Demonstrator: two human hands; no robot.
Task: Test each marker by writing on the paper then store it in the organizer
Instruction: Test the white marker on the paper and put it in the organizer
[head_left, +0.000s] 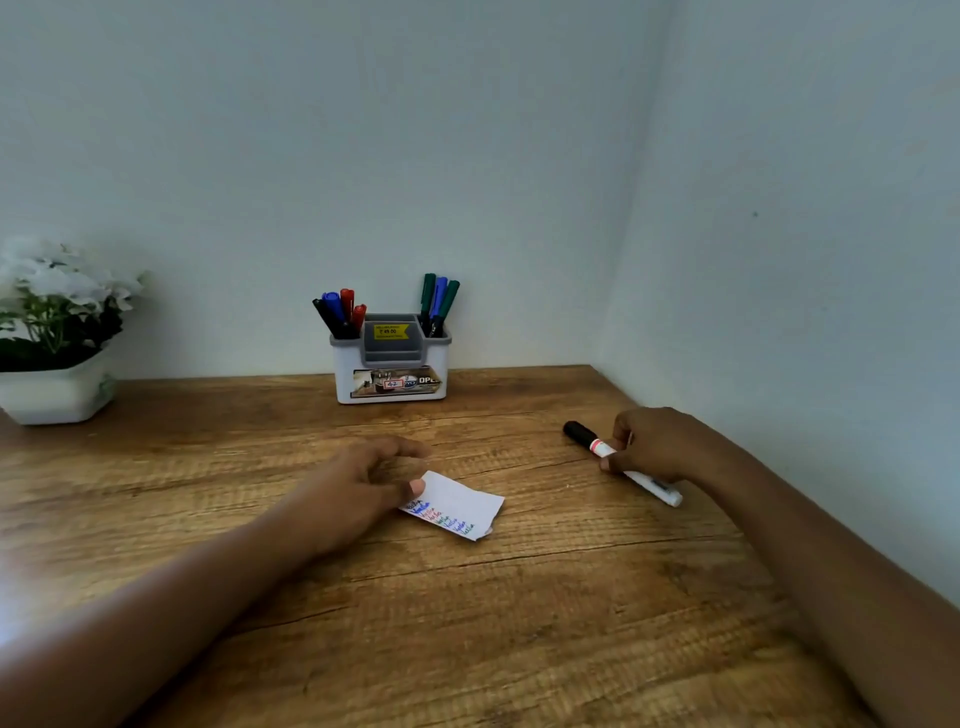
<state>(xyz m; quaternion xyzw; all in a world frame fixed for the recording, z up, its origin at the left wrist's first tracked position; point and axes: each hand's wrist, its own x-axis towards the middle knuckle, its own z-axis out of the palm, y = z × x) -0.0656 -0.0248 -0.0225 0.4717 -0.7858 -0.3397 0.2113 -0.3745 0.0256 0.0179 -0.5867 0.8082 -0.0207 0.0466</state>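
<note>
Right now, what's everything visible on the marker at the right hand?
The marker has a white barrel, a black cap on, and a red band behind the cap; it looks like plastic. It lies nearly flat, on or just above the table, with the cap pointing far-left. The right hand grips its middle.
</note>
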